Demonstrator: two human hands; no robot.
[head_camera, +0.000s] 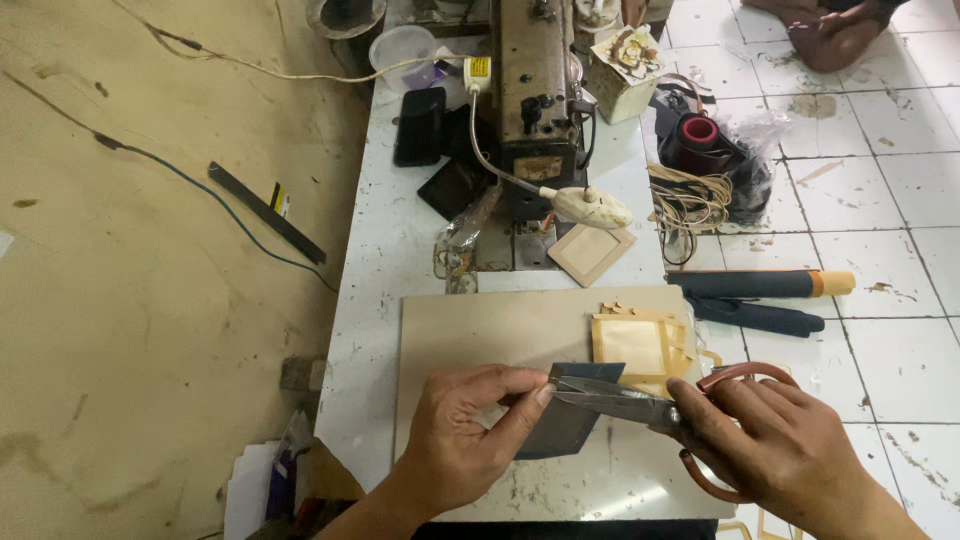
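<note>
**Scissors at a dark blue piece, over the cutting board**

Left hand (462, 432): fingers curled, thumb and forefinger pinched on the upper edge of a dark blue piece (565, 425) lying flat on a beige board (470, 330). Right hand (785, 445): closed through the brown handles of a pair of scissors (640, 402), blades nearly shut, tips meeting the left fingertips at the piece's top edge. Just beyond the blades, on the board: a stack of tan square frames (640, 345). Further up the white worktable (385, 290): one more tan square frame (590, 252) beside an old sewing machine (535, 90). Off the table's right edge, on the tiled floor: a rolled dark blue bundle (755, 285).
</note>
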